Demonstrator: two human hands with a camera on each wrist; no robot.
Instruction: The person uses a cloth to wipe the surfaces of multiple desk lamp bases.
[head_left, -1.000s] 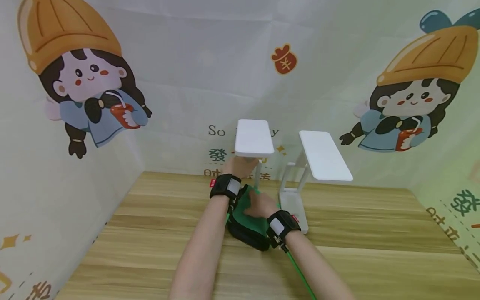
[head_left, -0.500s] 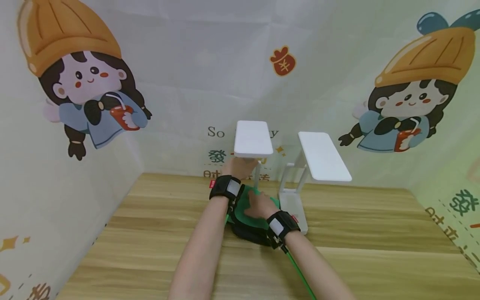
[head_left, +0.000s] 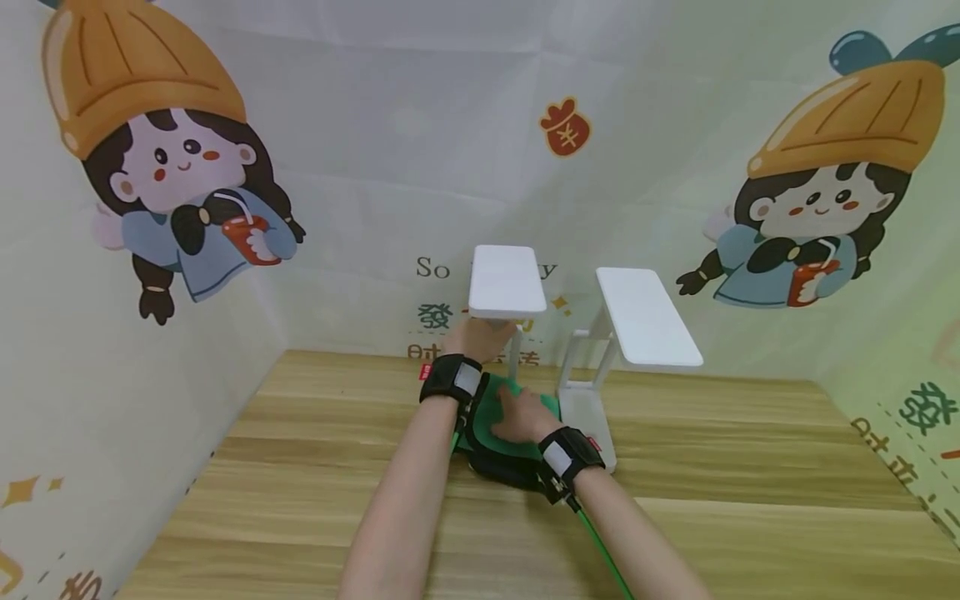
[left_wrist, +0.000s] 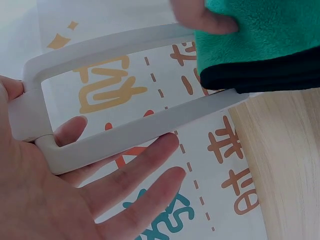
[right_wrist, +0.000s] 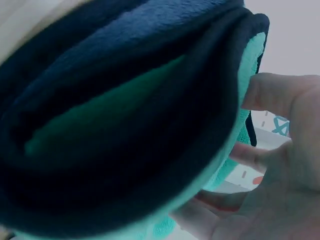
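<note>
My left hand [head_left: 478, 337] reaches under the top plate of a white folding stand [head_left: 507, 279]. In the left wrist view its thumb and a finger grip the hinge end of the stand's looped arm [left_wrist: 135, 128], while other fingers stretch out below. My right hand [head_left: 523, 416] holds a folded green plush cloth [head_left: 489, 410] with black edging at the lower part of that arm. The cloth [left_wrist: 265, 40] covers the arm's lower end and hides the base. Close up, the right wrist view shows fingers on the cloth's green side [right_wrist: 245, 70], beside its open dark folds.
A second white stand [head_left: 648, 317] stands upright just right of the cloth, its base close to my right wrist. Behind is a printed backdrop [head_left: 405, 167] over a wooden tabletop [head_left: 750, 450]. A green cable [head_left: 603, 554] trails from the right wrist strap.
The cloth's lower black-edged part has shifted up and flattened, and more green shows to the right of my right hand. Both hands stay nearly in place.
</note>
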